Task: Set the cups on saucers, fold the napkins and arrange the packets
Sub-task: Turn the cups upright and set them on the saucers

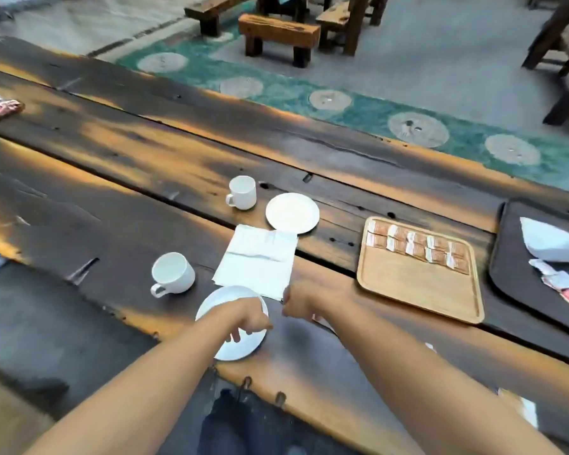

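Note:
A white napkin [257, 257] lies unfolded on the dark wooden table [112, 198]. My right hand [301, 302] pinches its near right corner. My left hand [243, 318] hovers over the near saucer [240, 348] with its fingers curled down; whether they grip anything is unclear. One white cup [171, 274] stands on the table left of the napkin, and a second cup [242, 192] stands farther back. The far saucer [292, 212], with nothing on it, touches the napkin's far corner. A wooden tray [418, 290] at the right holds rows of packets [418, 247].
A dark tray [513, 257] at the far right carries crumpled napkins [552, 241] and loose packets [559, 284]. More packets [0, 106] lie at the table's far left. Wooden benches [278, 34] stand on the floor beyond the table.

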Available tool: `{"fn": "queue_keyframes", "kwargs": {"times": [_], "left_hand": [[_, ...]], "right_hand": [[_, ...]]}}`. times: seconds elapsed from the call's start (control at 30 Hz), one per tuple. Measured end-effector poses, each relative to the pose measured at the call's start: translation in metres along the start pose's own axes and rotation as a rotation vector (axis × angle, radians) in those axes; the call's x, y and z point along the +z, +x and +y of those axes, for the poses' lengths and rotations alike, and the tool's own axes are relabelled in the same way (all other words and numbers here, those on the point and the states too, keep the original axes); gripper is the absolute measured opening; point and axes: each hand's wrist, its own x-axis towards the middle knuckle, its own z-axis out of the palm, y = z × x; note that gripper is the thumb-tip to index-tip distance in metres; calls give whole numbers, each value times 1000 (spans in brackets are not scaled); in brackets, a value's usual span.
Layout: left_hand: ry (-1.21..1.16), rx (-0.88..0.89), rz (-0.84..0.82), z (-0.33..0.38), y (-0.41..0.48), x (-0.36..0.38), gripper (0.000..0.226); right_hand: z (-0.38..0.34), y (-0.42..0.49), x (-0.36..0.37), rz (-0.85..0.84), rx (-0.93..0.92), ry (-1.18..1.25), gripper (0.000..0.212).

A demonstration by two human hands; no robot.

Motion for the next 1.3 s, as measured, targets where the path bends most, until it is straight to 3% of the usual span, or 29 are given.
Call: {"fn": "queue_keyframes", "kwargs": {"times": [0.13, 0.3, 0.53, 0.8, 0.93, 1.13, 1.3], "left_hand": [[-13, 76, 161, -21, 39, -28, 33], [-63, 155, 277, -46, 91, -77, 27], [-39, 190, 259, -69, 143, -136, 26], [-63, 210, 211, -85, 179, -194, 15], [-192, 189, 234, -91, 202, -224, 19], [-377, 10, 476, -102, 253, -278, 25], [-633, 57, 506, -100, 285, -304, 7]], "right_hand": [[-9, 43, -1, 56, 46, 101, 36], [-15, 101, -18, 105, 171, 190, 41], [-25, 145, -41, 91, 322, 283, 39], [-54, 194, -77, 79, 331, 315, 40], [-65, 224, -100, 102, 287, 325, 41], [-67, 276, -133, 151, 278, 391, 44], [-66, 309, -152, 225, 277, 529, 42]]}}
